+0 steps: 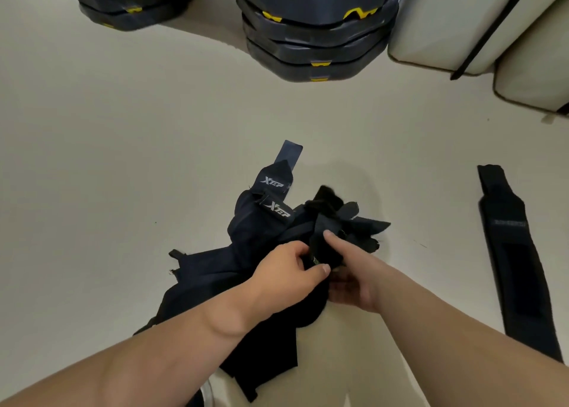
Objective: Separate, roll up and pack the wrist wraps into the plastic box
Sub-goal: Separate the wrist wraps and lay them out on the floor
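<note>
Hands (pixel 286 271) pinching tangled wraps (pixel 255 237), seemingly fuzzy fabric

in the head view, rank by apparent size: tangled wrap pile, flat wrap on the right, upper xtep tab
1. tangled wrap pile, largest
2. flat wrap, clearly smaller
3. upper xtep tab, smallest

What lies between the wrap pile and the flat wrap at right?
Bare floor between the pile and flat wrap; the right forearm crosses nearer, head view.
</note>
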### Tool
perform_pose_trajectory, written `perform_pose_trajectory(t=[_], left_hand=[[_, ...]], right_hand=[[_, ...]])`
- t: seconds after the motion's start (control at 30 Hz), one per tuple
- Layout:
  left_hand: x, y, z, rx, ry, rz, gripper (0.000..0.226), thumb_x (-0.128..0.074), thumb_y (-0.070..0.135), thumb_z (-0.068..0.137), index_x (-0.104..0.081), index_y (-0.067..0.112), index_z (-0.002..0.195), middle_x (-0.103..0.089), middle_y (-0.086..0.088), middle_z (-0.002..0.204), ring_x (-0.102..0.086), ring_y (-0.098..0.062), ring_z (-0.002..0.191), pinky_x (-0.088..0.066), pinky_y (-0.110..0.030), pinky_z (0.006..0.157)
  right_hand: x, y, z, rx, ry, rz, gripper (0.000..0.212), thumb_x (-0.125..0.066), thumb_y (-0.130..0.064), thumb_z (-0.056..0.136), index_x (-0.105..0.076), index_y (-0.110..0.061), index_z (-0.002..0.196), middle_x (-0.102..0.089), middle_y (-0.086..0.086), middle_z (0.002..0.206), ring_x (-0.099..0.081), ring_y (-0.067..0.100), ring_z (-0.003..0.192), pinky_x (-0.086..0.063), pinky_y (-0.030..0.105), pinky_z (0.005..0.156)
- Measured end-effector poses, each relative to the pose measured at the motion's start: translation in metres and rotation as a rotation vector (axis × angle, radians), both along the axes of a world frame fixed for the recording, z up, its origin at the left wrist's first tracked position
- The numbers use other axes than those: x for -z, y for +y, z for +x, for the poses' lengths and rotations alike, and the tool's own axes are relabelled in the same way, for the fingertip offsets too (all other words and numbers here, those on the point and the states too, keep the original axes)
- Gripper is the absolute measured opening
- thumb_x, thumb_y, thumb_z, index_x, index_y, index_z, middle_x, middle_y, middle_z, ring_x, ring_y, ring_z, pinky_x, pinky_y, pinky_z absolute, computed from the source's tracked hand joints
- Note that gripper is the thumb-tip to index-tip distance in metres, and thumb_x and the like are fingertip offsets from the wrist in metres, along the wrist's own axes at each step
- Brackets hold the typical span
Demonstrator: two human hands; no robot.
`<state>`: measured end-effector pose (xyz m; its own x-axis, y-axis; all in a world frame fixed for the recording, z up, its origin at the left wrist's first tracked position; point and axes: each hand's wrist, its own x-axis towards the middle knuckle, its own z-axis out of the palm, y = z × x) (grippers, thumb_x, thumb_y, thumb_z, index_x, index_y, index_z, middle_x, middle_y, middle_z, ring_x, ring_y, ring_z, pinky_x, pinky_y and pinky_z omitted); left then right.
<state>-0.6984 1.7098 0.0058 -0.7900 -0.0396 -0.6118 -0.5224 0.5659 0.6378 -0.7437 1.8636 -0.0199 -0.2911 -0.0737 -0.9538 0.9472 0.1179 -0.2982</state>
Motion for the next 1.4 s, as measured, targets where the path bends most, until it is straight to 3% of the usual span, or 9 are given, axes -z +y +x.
perform_pose_trajectory(t=[0.2, 0.33, 0.47, 0.67, 0.8, 0.97, 1.1, 1.3, 1.4], left_hand=[[-0.001, -0.001, -0.003, -0.067, -0.078, 0.109, 0.022, -0.061, 0.036, 0.104, -0.073, 0.018, 0.099, -0.079, -0.010, 0.094, -0.077, -0.026, 0.088, -0.063, -0.043, 0.085], [-0.005, -0.009, -0.013, -0.145, -0.104, 0.138, 0.025, -0.064, 0.025, 0.095, -0.069, 0.001, 0.090, -0.067, -0.008, 0.073, -0.067, -0.018, 0.066, -0.058, -0.033, 0.064], [-0.003, -0.012, -0.012, -0.075, -0.168, 0.109, 0.017, -0.063, 0.020, 0.093, -0.067, 0.012, 0.078, -0.064, 0.000, 0.066, -0.063, -0.010, 0.059, -0.052, -0.020, 0.057], [0.016, -0.006, 0.003, 0.060, -0.134, -0.023, 0.014, -0.064, 0.016, 0.093, -0.069, 0.013, 0.105, -0.076, -0.002, 0.092, -0.074, -0.017, 0.086, -0.063, -0.030, 0.079], [0.012, -0.007, -0.015, 0.119, 0.017, -0.146, 0.054, -0.075, 0.025, 0.091, -0.058, 0.023, 0.142, -0.056, 0.001, 0.134, -0.062, -0.021, 0.120, -0.051, -0.029, 0.102], [0.031, -0.013, -0.036, 0.059, 0.027, -0.172, 0.032, -0.077, 0.046, 0.091, -0.073, 0.020, 0.109, -0.059, 0.002, 0.110, -0.062, -0.017, 0.101, -0.051, -0.030, 0.086], [0.038, -0.011, -0.041, -0.140, -0.026, -0.012, 0.039, -0.079, 0.034, 0.092, -0.056, 0.016, 0.066, -0.050, -0.002, 0.069, -0.049, -0.016, 0.067, -0.045, -0.036, 0.069], [0.023, -0.008, -0.034, -0.068, -0.021, 0.026, 0.028, -0.078, 0.024, 0.093, -0.064, 0.013, 0.072, -0.057, -0.003, 0.071, -0.051, -0.015, 0.069, -0.049, -0.033, 0.069], [0.011, -0.002, -0.022, 0.004, -0.106, 0.140, 0.009, -0.076, 0.019, 0.091, -0.072, 0.011, 0.089, -0.068, -0.004, 0.107, -0.058, -0.008, 0.098, -0.055, -0.038, 0.098]], right_hand=[[-0.006, 0.003, -0.001, 0.049, 0.018, -0.131, 0.045, -0.079, -0.052, 0.087, -0.079, -0.017, 0.114, -0.083, 0.009, 0.102, -0.076, 0.031, 0.105, -0.061, 0.045, 0.094], [-0.004, 0.010, -0.006, 0.185, 0.116, -0.136, 0.046, -0.081, -0.037, 0.084, -0.074, -0.013, 0.123, -0.082, 0.011, 0.107, -0.078, 0.032, 0.103, -0.061, 0.049, 0.097], [-0.010, 0.014, -0.011, 0.324, 0.170, -0.244, 0.035, -0.081, -0.032, 0.087, -0.076, -0.005, 0.109, -0.079, 0.007, 0.095, -0.078, 0.024, 0.082, -0.062, 0.039, 0.079], [-0.016, 0.007, -0.016, 0.365, 0.182, -0.117, 0.034, -0.080, -0.031, 0.091, -0.074, -0.012, 0.118, -0.081, 0.010, 0.103, -0.076, 0.027, 0.088, -0.061, 0.038, 0.073], [-0.020, 0.004, -0.016, 0.283, 0.194, -0.055, 0.015, -0.069, -0.012, 0.091, -0.068, -0.007, 0.105, -0.066, 0.010, 0.088, -0.062, 0.024, 0.077, -0.058, 0.044, 0.086], [-0.027, 0.000, -0.013, 0.163, 0.207, -0.065, 0.007, -0.060, -0.006, 0.087, -0.064, -0.011, 0.086, -0.063, 0.002, 0.071, -0.057, 0.021, 0.067, -0.052, 0.041, 0.081], [-0.029, -0.004, -0.014, -0.064, 0.184, 0.018, 0.032, -0.043, 0.005, 0.095, -0.071, -0.008, 0.085, -0.064, 0.010, 0.100, -0.056, 0.024, 0.088, -0.053, 0.048, 0.102], [-0.029, -0.005, -0.019, -0.075, 0.138, 0.092, 0.023, -0.060, -0.005, 0.094, -0.071, -0.003, 0.114, -0.065, 0.020, 0.107, -0.064, 0.033, 0.092, -0.056, 0.046, 0.099], [-0.026, -0.004, -0.019, -0.016, 0.151, 0.056, 0.026, -0.063, -0.010, 0.090, -0.068, -0.006, 0.115, -0.068, 0.020, 0.117, -0.069, 0.035, 0.102, -0.061, 0.048, 0.095]])
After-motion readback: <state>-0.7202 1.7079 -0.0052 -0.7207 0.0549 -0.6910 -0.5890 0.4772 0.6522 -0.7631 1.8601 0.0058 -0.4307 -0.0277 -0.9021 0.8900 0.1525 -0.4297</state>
